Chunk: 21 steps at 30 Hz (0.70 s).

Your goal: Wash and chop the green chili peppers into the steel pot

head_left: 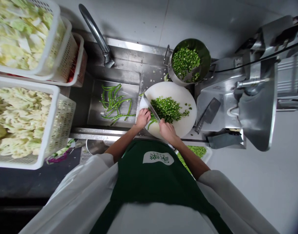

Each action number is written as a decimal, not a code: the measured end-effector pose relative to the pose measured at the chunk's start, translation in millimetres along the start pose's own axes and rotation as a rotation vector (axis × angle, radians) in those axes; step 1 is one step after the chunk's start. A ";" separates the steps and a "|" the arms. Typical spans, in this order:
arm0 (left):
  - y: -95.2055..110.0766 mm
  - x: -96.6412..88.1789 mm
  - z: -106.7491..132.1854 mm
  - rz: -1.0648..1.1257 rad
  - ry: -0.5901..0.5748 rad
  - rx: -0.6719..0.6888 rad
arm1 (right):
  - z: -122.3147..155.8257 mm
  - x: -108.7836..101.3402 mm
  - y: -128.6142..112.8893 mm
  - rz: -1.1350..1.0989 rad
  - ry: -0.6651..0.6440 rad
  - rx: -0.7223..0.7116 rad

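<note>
A round white cutting board [180,92] carries a pile of chopped green peppers [169,108]. My right hand [166,129] is closed on the handle of a cleaver [151,106] whose blade rests on the board left of the pile. My left hand [142,117], fingers curled, presses down a small bunch of whole green peppers [151,122] beside the blade. A steel pot [205,53] behind the board holds more chopped pepper pieces [185,61].
Whole green peppers [116,104] lie in the steel sink [95,107] under a tap [96,32]. White baskets of cut cabbage [19,32] and cauliflower [17,120] stand left. A second cleaver [209,113] and a slicing machine [256,91] sit right. A tray of chopped greens [200,151] lies near my right arm.
</note>
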State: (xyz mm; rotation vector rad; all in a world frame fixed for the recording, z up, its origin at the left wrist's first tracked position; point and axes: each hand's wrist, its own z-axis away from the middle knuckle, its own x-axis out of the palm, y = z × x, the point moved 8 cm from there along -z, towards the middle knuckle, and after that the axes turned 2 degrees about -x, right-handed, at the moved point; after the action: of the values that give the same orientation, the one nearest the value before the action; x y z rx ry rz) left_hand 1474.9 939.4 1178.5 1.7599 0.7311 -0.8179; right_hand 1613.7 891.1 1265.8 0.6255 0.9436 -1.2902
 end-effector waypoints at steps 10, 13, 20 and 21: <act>-0.5 0.5 1.9 0.122 0.062 0.013 | -33.3 0.1 -12.4 0.009 0.010 -0.010; -1.0 2.1 2.3 0.141 0.098 0.042 | -20.4 -7.2 -5.5 0.029 0.015 -0.023; -5.3 3.2 3.9 0.152 0.129 0.027 | -23.3 5.1 -10.9 0.021 0.002 -0.014; -5.6 2.3 4.4 0.154 0.135 0.025 | -28.6 6.5 -11.4 0.009 0.008 -0.005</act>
State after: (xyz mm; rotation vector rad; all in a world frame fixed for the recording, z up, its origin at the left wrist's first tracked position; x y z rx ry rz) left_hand 1471.1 937.1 1172.5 1.8824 0.6663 -0.6109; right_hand 1596.0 909.3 1247.1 0.6311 0.9493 -1.2775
